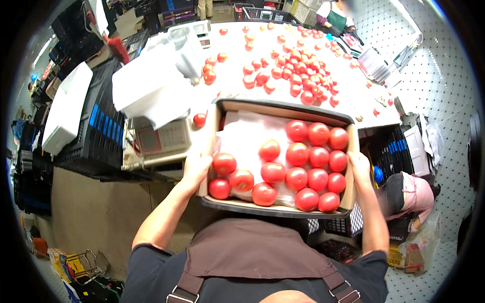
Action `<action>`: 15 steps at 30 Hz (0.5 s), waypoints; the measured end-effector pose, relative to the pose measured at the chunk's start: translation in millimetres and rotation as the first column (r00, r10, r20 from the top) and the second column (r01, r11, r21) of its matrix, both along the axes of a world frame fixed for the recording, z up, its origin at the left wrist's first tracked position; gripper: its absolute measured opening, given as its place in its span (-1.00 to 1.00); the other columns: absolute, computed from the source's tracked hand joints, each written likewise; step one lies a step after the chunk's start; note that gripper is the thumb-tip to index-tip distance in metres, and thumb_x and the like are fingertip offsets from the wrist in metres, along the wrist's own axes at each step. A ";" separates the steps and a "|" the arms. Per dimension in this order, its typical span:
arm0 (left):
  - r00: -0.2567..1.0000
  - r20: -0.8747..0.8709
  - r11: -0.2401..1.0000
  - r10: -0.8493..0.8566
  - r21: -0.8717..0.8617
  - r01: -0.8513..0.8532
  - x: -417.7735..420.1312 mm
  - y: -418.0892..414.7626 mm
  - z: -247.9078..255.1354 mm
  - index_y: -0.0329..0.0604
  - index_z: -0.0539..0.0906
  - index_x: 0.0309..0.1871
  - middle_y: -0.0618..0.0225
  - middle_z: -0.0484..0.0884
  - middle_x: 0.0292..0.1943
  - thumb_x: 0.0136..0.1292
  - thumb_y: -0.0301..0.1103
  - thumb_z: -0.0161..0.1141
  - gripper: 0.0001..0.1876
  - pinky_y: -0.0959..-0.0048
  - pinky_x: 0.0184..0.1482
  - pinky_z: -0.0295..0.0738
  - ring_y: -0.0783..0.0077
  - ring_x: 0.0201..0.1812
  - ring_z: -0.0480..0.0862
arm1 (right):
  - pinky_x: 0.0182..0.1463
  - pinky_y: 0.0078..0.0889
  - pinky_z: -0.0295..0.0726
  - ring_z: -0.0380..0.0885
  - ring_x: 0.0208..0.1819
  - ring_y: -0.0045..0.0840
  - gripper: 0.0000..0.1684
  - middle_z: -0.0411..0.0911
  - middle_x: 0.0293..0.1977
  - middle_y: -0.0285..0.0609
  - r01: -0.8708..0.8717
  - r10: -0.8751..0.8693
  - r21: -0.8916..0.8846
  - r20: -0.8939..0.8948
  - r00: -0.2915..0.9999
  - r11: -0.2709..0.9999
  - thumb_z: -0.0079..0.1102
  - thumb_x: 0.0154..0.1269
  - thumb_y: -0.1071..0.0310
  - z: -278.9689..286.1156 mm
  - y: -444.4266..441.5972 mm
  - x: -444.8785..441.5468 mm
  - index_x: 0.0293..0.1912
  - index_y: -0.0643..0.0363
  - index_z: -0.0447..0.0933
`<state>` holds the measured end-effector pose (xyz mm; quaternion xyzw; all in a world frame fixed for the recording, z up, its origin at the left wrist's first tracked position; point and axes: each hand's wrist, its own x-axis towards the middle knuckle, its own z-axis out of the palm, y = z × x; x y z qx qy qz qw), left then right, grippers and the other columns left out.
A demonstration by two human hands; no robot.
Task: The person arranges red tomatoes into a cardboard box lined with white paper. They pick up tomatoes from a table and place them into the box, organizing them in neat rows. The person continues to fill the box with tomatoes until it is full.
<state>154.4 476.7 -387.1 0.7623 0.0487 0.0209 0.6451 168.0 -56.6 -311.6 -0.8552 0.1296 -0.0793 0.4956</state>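
Observation:
A black crate (280, 214) lined with brown cardboard and pale paper is held level in front of my chest. My left hand (197, 166) grips its left end, and my right hand (359, 166) its right end. Red tomatoes (318, 156) sit in close rows in the crate's right part; several more lie loosely at its lower left and middle. Bare paper (242, 132) shows at the upper left. Beyond the crate, many loose tomatoes (299, 68) are spread over a white table (231, 45).
A scale (163, 138) with a white foam box (151, 83) over it stands at left, beside stacked black crates (94, 125). A person in an apron (337, 19) is at the table's far right; another in pink (413, 197) bends down at right, near crates.

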 end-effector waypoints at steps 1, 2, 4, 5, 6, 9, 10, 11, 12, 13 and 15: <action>0.999 -0.036 1.000 -0.009 -0.021 0.008 9.2 -5.2 4.1 -0.37 0.55 0.18 0.11 0.66 -0.07 0.14 -0.46 0.07 -0.52 0.38 0.06 0.52 0.37 -0.04 0.63 | -0.27 -0.46 0.47 0.46 -0.38 -0.65 -0.65 0.59 -0.43 -0.26 -0.029 0.029 -0.093 0.001 1.000 0.995 0.21 0.36 0.19 -4.7 -10.9 29.4 -0.21 0.36 0.62; 0.996 -0.091 1.000 -0.001 -0.028 -0.001 13.3 -6.5 12.1 -0.37 0.58 0.14 0.15 0.67 -0.12 0.14 -0.47 0.06 -0.55 0.39 0.02 0.53 0.38 -0.08 0.63 | -0.25 -0.42 0.49 0.50 -0.36 -0.61 -0.64 0.61 -0.41 -0.22 -0.048 0.046 -0.041 -0.044 0.998 0.998 0.20 0.35 0.18 -11.4 -11.1 54.9 -0.20 0.36 0.63; 0.984 -0.154 0.992 0.092 0.098 -0.078 30.2 -16.9 25.0 -0.37 0.62 -0.08 0.26 0.66 -0.31 0.15 -0.48 0.05 -0.71 0.40 -0.15 0.54 0.45 -0.28 0.60 | -0.21 -0.36 0.52 0.57 -0.32 -0.54 -0.62 0.64 -0.38 -0.14 -0.093 0.101 0.061 -0.161 0.982 0.994 0.18 0.34 0.16 -26.8 -12.4 105.1 -0.17 0.35 0.65; 0.971 -0.193 0.985 0.140 0.128 -0.116 36.1 -20.1 27.1 -0.37 0.62 -0.10 0.26 0.66 -0.33 0.14 -0.48 0.05 -0.72 0.40 -0.18 0.54 0.45 -0.30 0.60 | -0.21 -0.32 0.53 0.60 -0.31 -0.49 -0.57 0.65 -0.36 -0.09 -0.145 0.138 -0.018 -0.193 0.971 0.989 0.15 0.35 0.13 -38.6 -15.3 128.9 -0.14 0.37 0.64; 0.955 -0.230 0.975 0.184 0.163 -0.149 40.0 -22.3 29.9 -0.38 0.61 -0.12 0.26 0.66 -0.36 0.13 -0.48 0.05 -0.73 0.40 -0.21 0.55 0.45 -0.33 0.60 | -0.21 -0.28 0.55 0.63 -0.30 -0.43 -0.53 0.66 -0.34 -0.03 -0.200 0.175 -0.091 -0.228 0.958 0.976 0.12 0.35 0.09 -48.7 -17.5 155.5 -0.11 0.39 0.63; 0.899 -0.314 0.953 0.303 0.114 -0.281 51.2 -40.7 40.5 -0.40 0.61 -0.15 0.25 0.66 -0.38 0.12 -0.43 0.07 -0.73 0.40 -0.24 0.54 0.47 -0.34 0.61 | -0.21 -0.22 0.59 0.67 -0.27 -0.34 -0.43 0.67 -0.30 0.05 -0.285 0.204 -0.207 -0.343 0.917 0.936 0.07 0.35 0.03 -44.5 -10.0 219.4 -0.01 0.43 0.58; 0.909 -0.259 0.943 0.328 0.149 -0.298 65.7 -40.7 33.9 -0.40 0.60 -0.15 0.25 0.66 -0.38 0.12 -0.42 0.08 -0.73 0.40 -0.24 0.54 0.47 -0.34 0.61 | -0.21 -0.21 0.60 0.68 -0.27 -0.33 -0.42 0.67 -0.29 0.05 -0.257 0.179 -0.199 -0.344 0.922 0.946 0.07 0.35 0.03 -30.1 4.5 241.8 0.01 0.43 0.57; 0.904 -0.283 0.942 0.322 0.189 -0.276 80.3 -44.1 38.9 -0.41 0.60 -0.15 0.25 0.66 -0.38 0.13 -0.41 0.09 -0.72 0.40 -0.23 0.53 0.46 -0.34 0.61 | -0.20 -0.22 0.60 0.68 -0.26 -0.33 -0.42 0.67 -0.28 0.05 -0.286 0.202 -0.184 -0.375 0.905 0.940 0.08 0.35 0.03 -20.2 9.5 263.6 0.03 0.43 0.57; 0.902 -0.282 0.938 0.328 0.214 -0.274 92.0 -45.1 40.1 -0.41 0.60 -0.15 0.25 0.66 -0.38 0.13 -0.41 0.09 -0.72 0.40 -0.24 0.53 0.47 -0.34 0.60 | -0.19 -0.23 0.60 0.68 -0.25 -0.34 -0.42 0.68 -0.28 0.06 -0.317 0.226 -0.168 -0.412 0.883 0.933 0.09 0.35 0.03 -17.9 10.9 280.7 0.04 0.42 0.57; 0.899 -0.277 0.931 0.339 0.233 -0.280 102.4 -44.4 38.6 -0.41 0.60 -0.16 0.26 0.66 -0.38 0.13 -0.40 0.09 -0.73 0.39 -0.24 0.52 0.47 -0.35 0.59 | -0.16 -0.24 0.61 0.69 -0.23 -0.32 -0.42 0.68 -0.26 0.07 -0.325 0.257 -0.104 -0.410 0.875 0.940 0.09 0.36 0.04 -22.8 8.5 299.8 0.07 0.42 0.56; 0.890 -0.293 0.928 0.349 0.242 -0.284 109.9 -42.8 30.4 -0.42 0.60 -0.18 0.26 0.65 -0.39 0.13 -0.39 0.10 -0.73 0.38 -0.26 0.50 0.48 -0.38 0.56 | -0.14 -0.25 0.60 0.69 -0.22 -0.31 -0.42 0.68 -0.25 0.07 -0.338 0.260 -0.156 -0.380 0.888 0.928 0.08 0.37 0.05 -32.7 4.4 310.5 0.07 0.41 0.57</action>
